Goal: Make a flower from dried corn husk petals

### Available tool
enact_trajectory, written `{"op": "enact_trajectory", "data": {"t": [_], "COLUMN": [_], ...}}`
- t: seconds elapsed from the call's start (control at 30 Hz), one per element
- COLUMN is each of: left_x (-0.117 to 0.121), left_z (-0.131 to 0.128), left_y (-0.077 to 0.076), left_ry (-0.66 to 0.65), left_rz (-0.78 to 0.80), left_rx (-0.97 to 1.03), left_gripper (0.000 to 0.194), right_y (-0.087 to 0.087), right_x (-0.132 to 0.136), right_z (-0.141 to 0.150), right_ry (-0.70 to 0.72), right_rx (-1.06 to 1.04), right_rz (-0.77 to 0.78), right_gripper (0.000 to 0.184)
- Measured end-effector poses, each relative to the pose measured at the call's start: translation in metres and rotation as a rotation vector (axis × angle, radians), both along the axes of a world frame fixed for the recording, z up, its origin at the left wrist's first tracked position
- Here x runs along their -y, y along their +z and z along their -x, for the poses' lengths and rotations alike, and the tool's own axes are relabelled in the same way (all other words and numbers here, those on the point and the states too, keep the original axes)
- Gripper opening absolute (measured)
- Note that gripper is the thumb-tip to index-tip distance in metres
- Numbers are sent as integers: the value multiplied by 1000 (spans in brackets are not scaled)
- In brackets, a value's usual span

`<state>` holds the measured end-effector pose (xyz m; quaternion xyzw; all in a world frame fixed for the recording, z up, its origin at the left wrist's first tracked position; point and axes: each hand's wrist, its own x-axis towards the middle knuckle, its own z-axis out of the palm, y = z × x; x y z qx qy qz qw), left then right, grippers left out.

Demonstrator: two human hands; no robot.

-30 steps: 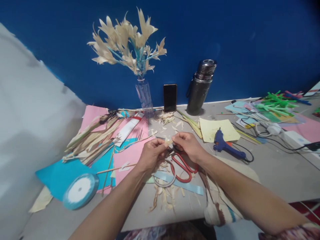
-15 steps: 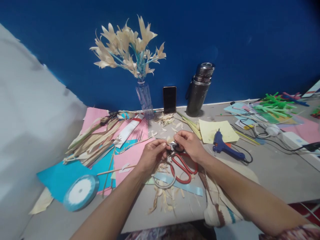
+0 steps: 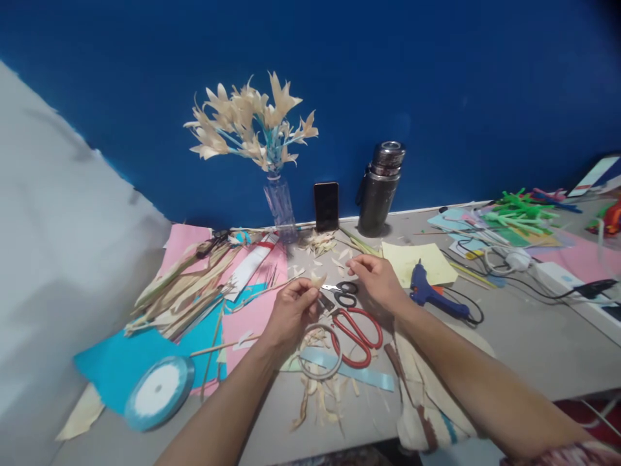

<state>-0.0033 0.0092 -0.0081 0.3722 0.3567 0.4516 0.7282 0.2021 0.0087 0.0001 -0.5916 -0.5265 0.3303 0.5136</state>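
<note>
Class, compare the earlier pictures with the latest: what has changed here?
The right hand has let go of the black scissors, which now lie on the table, and moved away to the right. The left hand still holds the pale piece; the red scissors and glue gun stayed put.

The head camera looks forward and down from near, above the wearer's side of the black-handled scissors (image 3: 338, 290).

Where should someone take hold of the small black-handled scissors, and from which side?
Probably by the black loops of the small scissors, coming from the right: the loops lie toward the right hand, while the metal blades point toward the left hand.
</note>
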Motion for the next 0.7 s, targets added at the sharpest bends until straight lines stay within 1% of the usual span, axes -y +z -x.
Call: {"op": "enact_trajectory", "data": {"t": [0.1,0.17,0.2,0.27,0.33,0.4,0.5,0.6,0.7], "left_x": [-1,-3,-3,-4,-4,-3,-3,-4,-5], "left_z": [1,3,3,3,3,3,3,4,6], "left_y": [-1,-2,-3,-3,-3,-2,-1,-1,-2], "left_ry": [1,-1,-1,-2,-2,-1,4,28,69], "left_rz": [9,9,7,5,4,8,21,15,-9], "left_rx": [2,4,7,12,13,13,17,17,18], "left_gripper": [30,30,30,29,29,28,29,28,26], "right_y": [15,30,38,52,58,56,42,25,14], "right_x": [-4,-6,-8,-14,-24,-37,-61,-79,-87], "right_z": [-18,-30,-35,-41,-40,-33,-18,-6,-2], "right_ry": [-104,-161,-160,-82,11,24,44,99,167], "right_rx": [78,152,235,503,856,979,1093,1167,1198], "right_rz": [6,62,91,148,219,247,247,232,218], "right_gripper": [29,31,31,28,25,21,22,20,20]}}
